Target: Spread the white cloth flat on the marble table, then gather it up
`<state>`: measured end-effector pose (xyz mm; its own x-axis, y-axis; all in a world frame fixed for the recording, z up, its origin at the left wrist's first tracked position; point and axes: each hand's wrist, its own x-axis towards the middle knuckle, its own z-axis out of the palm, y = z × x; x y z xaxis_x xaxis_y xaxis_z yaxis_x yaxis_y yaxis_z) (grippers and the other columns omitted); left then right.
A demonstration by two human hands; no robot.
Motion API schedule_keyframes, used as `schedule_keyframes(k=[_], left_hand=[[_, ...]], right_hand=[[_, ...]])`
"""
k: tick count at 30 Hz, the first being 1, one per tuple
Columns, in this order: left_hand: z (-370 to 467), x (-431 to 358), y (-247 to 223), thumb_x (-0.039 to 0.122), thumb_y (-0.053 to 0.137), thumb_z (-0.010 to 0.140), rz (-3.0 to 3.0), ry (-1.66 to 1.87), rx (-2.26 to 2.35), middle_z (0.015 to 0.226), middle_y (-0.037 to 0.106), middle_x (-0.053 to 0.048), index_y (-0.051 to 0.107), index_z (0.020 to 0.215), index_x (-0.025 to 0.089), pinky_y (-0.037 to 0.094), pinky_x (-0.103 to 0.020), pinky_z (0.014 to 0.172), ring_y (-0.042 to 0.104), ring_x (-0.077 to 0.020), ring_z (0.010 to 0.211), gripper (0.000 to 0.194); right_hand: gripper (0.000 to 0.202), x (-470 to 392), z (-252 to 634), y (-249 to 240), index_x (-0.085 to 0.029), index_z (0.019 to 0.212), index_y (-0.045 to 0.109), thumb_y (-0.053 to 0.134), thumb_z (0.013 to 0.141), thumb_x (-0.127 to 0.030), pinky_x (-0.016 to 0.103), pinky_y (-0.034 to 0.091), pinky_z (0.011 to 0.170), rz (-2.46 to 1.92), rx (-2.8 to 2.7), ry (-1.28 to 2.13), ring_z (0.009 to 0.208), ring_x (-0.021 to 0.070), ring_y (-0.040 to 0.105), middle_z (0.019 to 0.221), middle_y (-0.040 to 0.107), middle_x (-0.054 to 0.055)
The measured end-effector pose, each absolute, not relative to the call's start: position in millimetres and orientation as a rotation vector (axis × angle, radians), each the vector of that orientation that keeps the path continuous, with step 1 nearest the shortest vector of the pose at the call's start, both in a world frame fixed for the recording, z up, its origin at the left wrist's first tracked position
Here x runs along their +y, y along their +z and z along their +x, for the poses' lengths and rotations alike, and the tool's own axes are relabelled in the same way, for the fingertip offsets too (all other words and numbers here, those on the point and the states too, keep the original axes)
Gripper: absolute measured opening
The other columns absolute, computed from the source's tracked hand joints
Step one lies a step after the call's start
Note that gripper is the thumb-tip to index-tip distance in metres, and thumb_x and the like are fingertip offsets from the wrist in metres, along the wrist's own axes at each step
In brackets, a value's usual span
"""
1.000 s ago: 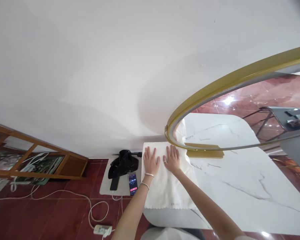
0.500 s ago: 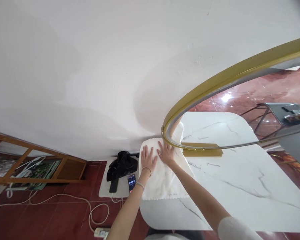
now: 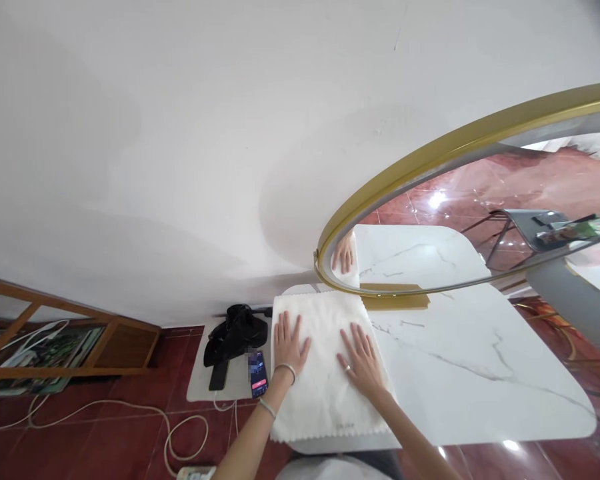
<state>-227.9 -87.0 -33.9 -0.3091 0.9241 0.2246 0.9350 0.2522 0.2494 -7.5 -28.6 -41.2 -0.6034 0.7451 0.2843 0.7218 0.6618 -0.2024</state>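
A white cloth (image 3: 325, 393) with scalloped edges lies spread flat over the left end of the white marble-patterned table (image 3: 480, 393). My left hand (image 3: 290, 345) rests palm down near the cloth's left edge, fingers stretched out. Toward the right edge, my right hand (image 3: 363, 365) also presses flat on the cloth, its fingers spread and a ring on one of them. Both hands are open and grip nothing. A small dark mark shows near the cloth's front edge.
A gold-framed mirror (image 3: 400, 175) stands on a gold base (image 3: 397, 301) at the table's back, against the white wall. Left of the table, a low surface (image 3: 197, 383) bears a black bag (image 3: 236, 335) and phones. A wooden cabinet (image 3: 123, 343) and a cable (image 3: 125, 402) are further left.
Both hands have come back toward me, and my right hand has moved away from my left. The cloth now lies flatter and squarer, and its back edge has pulled clear of the wall.
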Motion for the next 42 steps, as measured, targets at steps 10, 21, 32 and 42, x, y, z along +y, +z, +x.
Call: schedule_keyframes(k=[10, 21, 32, 42], left_hand=[[-274.1, 4.2, -26.0, 0.042, 0.043, 0.09, -1.829, -0.499, -2.532, 0.153, 0.027, -0.009, 0.036, 0.141, 0.024, 0.025, -0.05, 0.112, 0.021, -0.0298, 0.141, 0.055], [-253.9, -119.4, -57.0, 0.041, 0.037, 0.094, -1.653, -0.62, -2.634, 0.156, 0.017, -0.011, 0.027, 0.146, 0.023, 0.029, -0.052, 0.11, 0.014, -0.0302, 0.143, 0.056], [-188.3, -214.3, -63.4, 0.027, 0.036, 0.092, -1.572, -0.606, -2.534, 0.156, 0.015, -0.009, -0.005, 0.148, 0.025, 0.031, -0.052, 0.11, 0.019, -0.0275, 0.142, 0.07], [-114.8, -175.8, -51.2, 0.031, 0.04, 0.089, -2.052, -0.624, -2.352, 0.155, 0.016, -0.008, -0.001, 0.149, 0.019, 0.031, -0.045, 0.113, 0.021, -0.0256, 0.141, 0.074]], right_hand=[[0.051, 25.5, -71.7, -48.0, -0.012, 0.144, 0.029, 0.031, 0.093, -0.02, 0.049, 0.032, 0.107, -1.087, -2.416, 0.07, 0.137, 0.0273, 0.027, 0.142, 0.041, 0.017], [0.042, -10.5, -100.6, -38.9, -0.021, 0.128, 0.054, 0.038, 0.089, -0.017, 0.042, 0.043, 0.095, -0.958, -2.486, 0.217, 0.112, 0.0232, 0.048, 0.118, 0.057, 0.011], [0.068, -125.5, -50.8, -26.6, -0.029, 0.148, 0.019, 0.045, 0.089, -0.048, 0.056, 0.026, 0.106, -0.835, -2.663, 0.126, 0.139, 0.0352, 0.022, 0.154, 0.02, 0.013], [0.068, -128.6, 45.3, -45.4, -0.031, 0.147, 0.022, 0.05, 0.086, -0.043, 0.055, 0.033, 0.103, -1.152, -2.528, -0.108, 0.138, 0.035, 0.026, 0.154, 0.019, 0.012]])
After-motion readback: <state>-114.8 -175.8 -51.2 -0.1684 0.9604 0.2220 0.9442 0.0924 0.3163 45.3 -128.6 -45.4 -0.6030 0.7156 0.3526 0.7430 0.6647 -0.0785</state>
